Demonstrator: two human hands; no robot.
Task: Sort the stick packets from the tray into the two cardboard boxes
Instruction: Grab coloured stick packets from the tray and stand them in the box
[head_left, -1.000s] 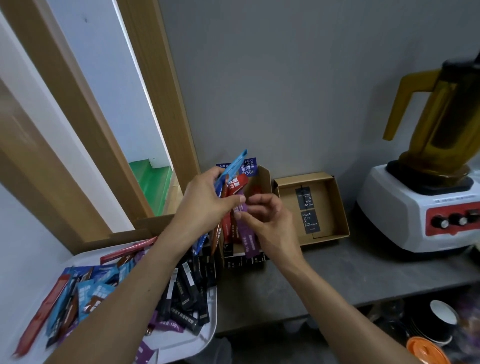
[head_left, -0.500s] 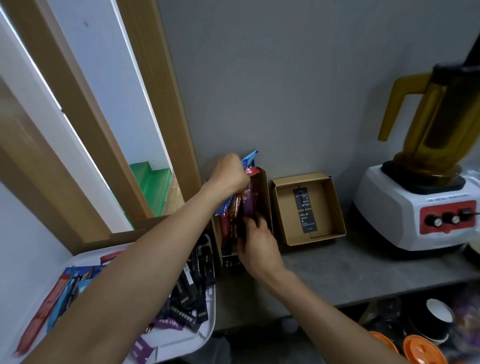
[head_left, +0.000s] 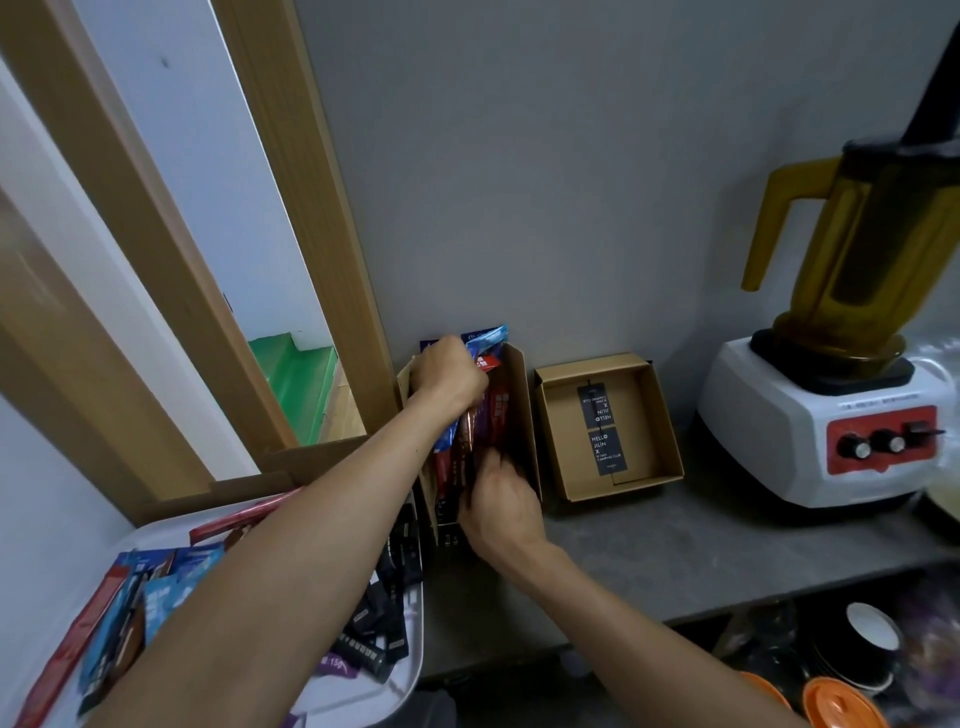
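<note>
At frame centre, the left hand (head_left: 449, 382) had its grip clamped round stick packets (head_left: 488, 415) standing in the cardboard box (head_left: 522, 415). The right hand (head_left: 498, 506) touched their lower ends, its grip unclear. They probably needed squaring before release. Many lay in the lower-left tray (head_left: 410, 675).

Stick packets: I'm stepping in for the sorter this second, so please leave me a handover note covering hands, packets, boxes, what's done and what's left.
Left hand: grips the top of a bundle of packets standing in the left box.
Right hand: at the bundle's near end, fingers blurred, grip unclear.
Right box: holds two black tags, no packets visible.
Tray: many loose packets in several colours.
Done: one mixed bundle is going into the left box.
Left: settle that bundle, then sort the tray's packets into both boxes.
</note>
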